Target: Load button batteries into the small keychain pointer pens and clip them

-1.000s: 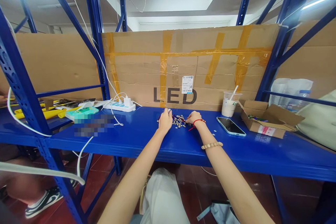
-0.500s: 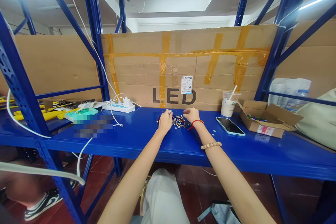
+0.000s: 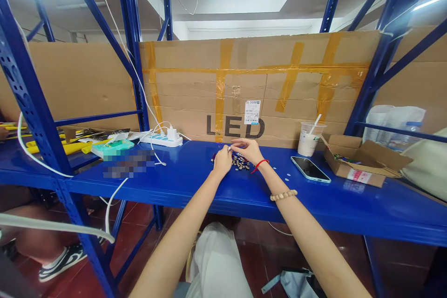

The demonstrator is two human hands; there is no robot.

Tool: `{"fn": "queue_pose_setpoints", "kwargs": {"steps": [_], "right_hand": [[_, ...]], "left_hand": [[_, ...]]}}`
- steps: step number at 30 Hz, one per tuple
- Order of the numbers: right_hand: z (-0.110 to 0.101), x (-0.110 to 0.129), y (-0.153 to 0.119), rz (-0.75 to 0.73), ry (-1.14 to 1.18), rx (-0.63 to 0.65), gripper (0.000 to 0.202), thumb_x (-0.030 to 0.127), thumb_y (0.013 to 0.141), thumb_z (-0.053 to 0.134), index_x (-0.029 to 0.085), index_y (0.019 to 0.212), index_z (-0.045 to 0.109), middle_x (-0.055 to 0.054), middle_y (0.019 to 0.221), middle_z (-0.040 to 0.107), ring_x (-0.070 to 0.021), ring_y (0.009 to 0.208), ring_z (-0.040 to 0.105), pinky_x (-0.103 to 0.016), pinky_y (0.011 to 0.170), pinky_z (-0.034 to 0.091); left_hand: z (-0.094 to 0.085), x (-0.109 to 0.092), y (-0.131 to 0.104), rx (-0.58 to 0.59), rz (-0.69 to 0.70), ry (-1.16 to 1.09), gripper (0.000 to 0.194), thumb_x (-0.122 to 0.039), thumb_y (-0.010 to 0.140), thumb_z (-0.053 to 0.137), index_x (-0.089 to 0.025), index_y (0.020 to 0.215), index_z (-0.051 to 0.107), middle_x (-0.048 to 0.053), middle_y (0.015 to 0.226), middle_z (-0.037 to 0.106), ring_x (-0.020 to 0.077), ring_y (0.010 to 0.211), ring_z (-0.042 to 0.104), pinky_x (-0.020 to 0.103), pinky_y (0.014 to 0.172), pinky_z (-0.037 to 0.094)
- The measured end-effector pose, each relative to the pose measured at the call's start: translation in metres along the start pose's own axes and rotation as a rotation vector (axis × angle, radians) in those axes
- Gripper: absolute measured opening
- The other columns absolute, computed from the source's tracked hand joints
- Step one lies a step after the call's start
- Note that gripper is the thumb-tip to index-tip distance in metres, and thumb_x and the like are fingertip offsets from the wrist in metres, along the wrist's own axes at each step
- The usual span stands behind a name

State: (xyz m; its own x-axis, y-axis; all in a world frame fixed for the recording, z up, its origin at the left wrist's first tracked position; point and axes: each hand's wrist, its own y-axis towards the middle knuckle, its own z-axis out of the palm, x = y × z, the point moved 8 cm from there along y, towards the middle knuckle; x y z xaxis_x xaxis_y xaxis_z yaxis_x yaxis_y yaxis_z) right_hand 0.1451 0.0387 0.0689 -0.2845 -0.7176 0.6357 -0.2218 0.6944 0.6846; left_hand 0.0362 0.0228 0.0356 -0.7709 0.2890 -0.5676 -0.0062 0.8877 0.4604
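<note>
Above the blue shelf (image 3: 195, 186), my left hand (image 3: 222, 160) is closed, its fingertips pinching something small and pale that I cannot identify. My right hand (image 3: 249, 150) meets it from the right, thumb and fingers brought together at the same spot; whether they grip the small piece too is hidden. Beneath and between both hands lies a pile of small shiny metallic and dark pieces (image 3: 240, 162), partly covered by the hands. A red cord bracelet (image 3: 260, 164) and a beaded bracelet (image 3: 283, 195) are on my right arm.
To the right stand a phone (image 3: 310, 169), a plastic cup with a straw (image 3: 308, 140) and an open cardboard box (image 3: 366, 160). A white power strip (image 3: 162, 139) with cables sits at the left. Cardboard (image 3: 188, 98) walls off the back. Blue posts (image 3: 131, 51) rise at both sides.
My right hand has moved left from the right side of the pile, and its fingertips now meet those of my left hand. The camera view has shifted slightly.
</note>
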Motion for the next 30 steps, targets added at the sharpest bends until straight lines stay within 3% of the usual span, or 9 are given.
{"fn": "queue_pose_setpoints", "kwargs": {"steps": [8,16,21,23,27,30], "right_hand": [[0.005,0.008,-0.004,-0.016,-0.082,0.082,0.021,0.028,0.069,0.064,0.015,0.084,0.07,-0.006,0.078,0.071,-0.0198,0.074,0.067,-0.028,0.065,0.053],[0.009,0.011,-0.004,-0.053,-0.152,0.113,0.023,0.024,0.07,0.063,0.017,0.091,0.068,-0.004,0.078,0.07,-0.017,0.076,0.066,-0.027,0.071,0.051],[0.006,0.006,-0.003,-0.057,-0.239,0.07,0.026,0.028,0.07,0.064,0.018,0.093,0.068,-0.006,0.094,0.066,-0.013,0.073,0.062,-0.026,0.073,0.049],[0.005,-0.003,-0.004,0.018,-0.36,0.103,0.023,0.034,0.069,0.066,0.02,0.087,0.07,-0.005,0.094,0.066,-0.0122,0.069,0.06,-0.025,0.068,0.048],[0.002,-0.03,-0.013,0.306,-0.631,0.321,0.028,0.049,0.063,0.067,0.022,0.066,0.071,-0.001,0.071,0.067,-0.0152,0.067,0.06,-0.024,0.058,0.042],[-0.001,-0.04,-0.019,0.394,-0.602,0.423,0.033,0.054,0.057,0.07,0.021,0.064,0.071,-0.001,0.068,0.069,-0.0155,0.065,0.06,-0.023,0.055,0.041]], "left_hand": [[0.001,0.0,0.0,0.002,0.03,0.018,0.019,-0.018,0.089,0.033,-0.018,0.094,0.051,0.012,0.102,0.064,0.0235,0.096,0.059,0.032,0.076,0.043],[0.0,0.001,-0.002,0.021,-0.015,0.094,0.021,-0.016,0.088,0.032,-0.017,0.098,0.051,0.013,0.106,0.063,0.0237,0.099,0.058,0.031,0.077,0.042],[-0.007,0.002,-0.004,-0.026,-0.086,0.136,0.021,-0.021,0.091,0.03,-0.019,0.096,0.051,0.011,0.105,0.063,0.0238,0.1,0.057,0.031,0.078,0.04],[-0.01,0.006,-0.005,-0.055,-0.134,0.118,0.023,-0.024,0.092,0.029,-0.019,0.095,0.051,0.01,0.105,0.063,0.0234,0.1,0.057,0.031,0.077,0.039],[-0.011,0.009,-0.005,-0.066,-0.173,0.09,0.023,-0.027,0.092,0.03,-0.018,0.094,0.051,0.01,0.104,0.063,0.023,0.099,0.057,0.03,0.076,0.039],[-0.011,0.009,-0.005,-0.07,-0.172,0.079,0.023,-0.027,0.092,0.03,-0.018,0.094,0.051,0.011,0.103,0.064,0.0227,0.098,0.058,0.03,0.076,0.039]]}}
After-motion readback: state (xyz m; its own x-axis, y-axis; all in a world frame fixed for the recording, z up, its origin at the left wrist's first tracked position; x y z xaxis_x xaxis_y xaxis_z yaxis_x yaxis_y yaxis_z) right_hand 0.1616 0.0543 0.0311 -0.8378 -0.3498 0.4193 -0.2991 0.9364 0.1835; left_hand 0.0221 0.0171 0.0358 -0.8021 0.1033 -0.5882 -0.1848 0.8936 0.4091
